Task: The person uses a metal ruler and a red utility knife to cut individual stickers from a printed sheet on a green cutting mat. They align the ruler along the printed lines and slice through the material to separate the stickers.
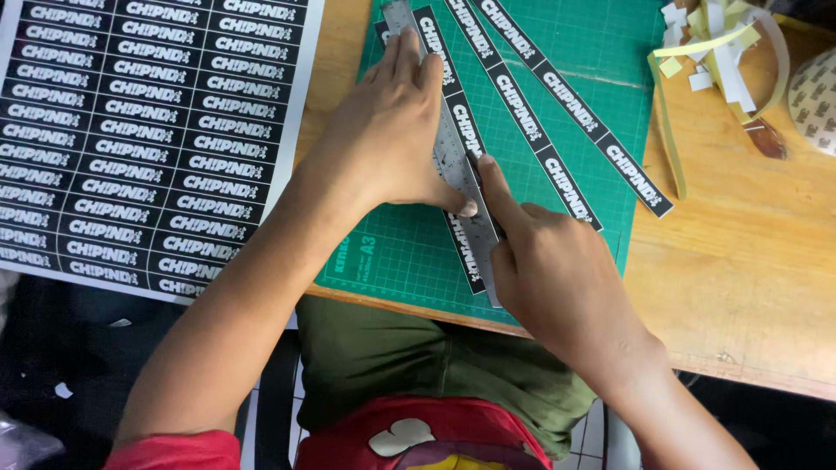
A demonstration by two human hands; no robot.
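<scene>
Now the left hand (387, 139) presses flat on the metal ruler (457, 170) over a label strip (461, 130); right hand (553, 270) grips a knife mid-cut, needing a steady pull along the edge

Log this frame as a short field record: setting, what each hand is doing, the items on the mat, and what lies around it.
setting: wooden table with a green cutting mat, seen from above
left hand: left hand pressed flat on a metal ruler
right hand: right hand closed on a tool at the ruler's edge, forefinger stretched along it; the tool is mostly hidden
under ruler: black label strip
on mat: two more label strips fanned out
left of mat: printed sheet of black labels
upper right: pile of paper offcuts
</scene>
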